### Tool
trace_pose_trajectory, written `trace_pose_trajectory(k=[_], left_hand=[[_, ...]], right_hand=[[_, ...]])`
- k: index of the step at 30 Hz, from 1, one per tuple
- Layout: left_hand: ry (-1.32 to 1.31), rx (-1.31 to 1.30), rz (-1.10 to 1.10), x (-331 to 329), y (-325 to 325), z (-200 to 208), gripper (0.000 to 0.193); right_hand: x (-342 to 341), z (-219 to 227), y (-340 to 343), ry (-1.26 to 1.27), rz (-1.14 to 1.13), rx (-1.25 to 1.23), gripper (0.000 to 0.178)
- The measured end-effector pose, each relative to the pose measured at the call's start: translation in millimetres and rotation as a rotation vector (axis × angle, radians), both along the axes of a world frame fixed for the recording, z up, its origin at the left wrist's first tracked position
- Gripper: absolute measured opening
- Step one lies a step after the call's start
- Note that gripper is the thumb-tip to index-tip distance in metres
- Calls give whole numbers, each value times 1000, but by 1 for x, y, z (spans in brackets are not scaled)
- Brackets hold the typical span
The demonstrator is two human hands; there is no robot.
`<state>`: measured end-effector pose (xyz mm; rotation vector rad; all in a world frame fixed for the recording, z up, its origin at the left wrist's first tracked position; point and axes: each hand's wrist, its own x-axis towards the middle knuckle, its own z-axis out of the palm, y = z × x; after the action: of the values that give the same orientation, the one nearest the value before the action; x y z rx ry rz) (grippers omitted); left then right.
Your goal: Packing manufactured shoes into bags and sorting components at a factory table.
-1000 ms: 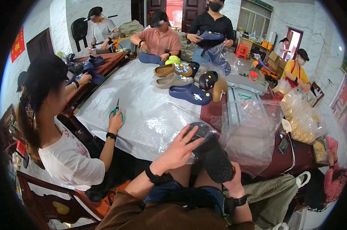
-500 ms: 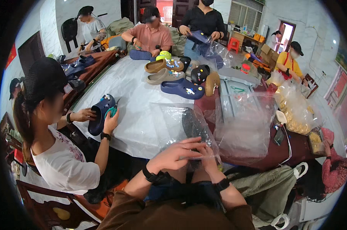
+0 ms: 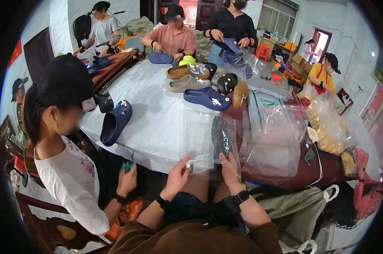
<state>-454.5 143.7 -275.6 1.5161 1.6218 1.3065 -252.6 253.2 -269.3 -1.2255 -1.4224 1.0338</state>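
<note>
A clear plastic bag (image 3: pixel 199 135) lies over the near edge of the white-covered table, with a dark clog (image 3: pixel 220 133) inside its right half. My left hand (image 3: pixel 177 175) pinches the bag's near left corner between thumb and fingers. At the near right side, my right hand (image 3: pixel 229 171) is closed on the bag by the lower end of the clog, thumb on top. Farther off stand a navy clog (image 3: pixel 206 98) with charms, a grey-beige clog (image 3: pixel 189 84) and a brown clog (image 3: pixel 187 72). A black clog (image 3: pixel 226 84) and a tan one (image 3: pixel 241 94) stand beside them.
To my left, a person in white holds a teal-handled tool (image 3: pixel 128 166) beside another navy clog (image 3: pixel 116 122). More clear bags (image 3: pixel 272 148) lie right on the dark red cloth, near a grey plastic case (image 3: pixel 259 103) and bags of yellowish pieces (image 3: pixel 327 122). Co-workers stand around the table.
My hands have moved apart, the left toward the bag's left corner. The bag lies flatter. The person at left has set the navy clog down and lowered the tool.
</note>
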Motion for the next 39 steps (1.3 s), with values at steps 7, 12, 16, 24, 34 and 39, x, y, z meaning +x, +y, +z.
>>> trace_pose_trajectory(k=[7, 12, 16, 24, 34, 39], left_hand=[[-295, 76, 174, -3, 3, 16, 37], [-375, 105, 208, -4, 25, 1, 36], [-269, 58, 193, -16, 38, -27, 36], [-155, -14, -4, -24, 28, -27, 50], [-187, 44, -57, -16, 21, -14, 67], [-161, 17, -16, -13, 21, -30, 63]], right_hand=[[-19, 27, 17, -87, -77, 153, 34], [-23, 16, 40, 99, -97, 105, 38], [-20, -18, 63, 103, -20, 163, 40], [3, -20, 47, -338, -38, 500, 49], [48, 1, -7, -451, 93, 547, 55], [76, 98, -34, -359, 518, 145, 44]])
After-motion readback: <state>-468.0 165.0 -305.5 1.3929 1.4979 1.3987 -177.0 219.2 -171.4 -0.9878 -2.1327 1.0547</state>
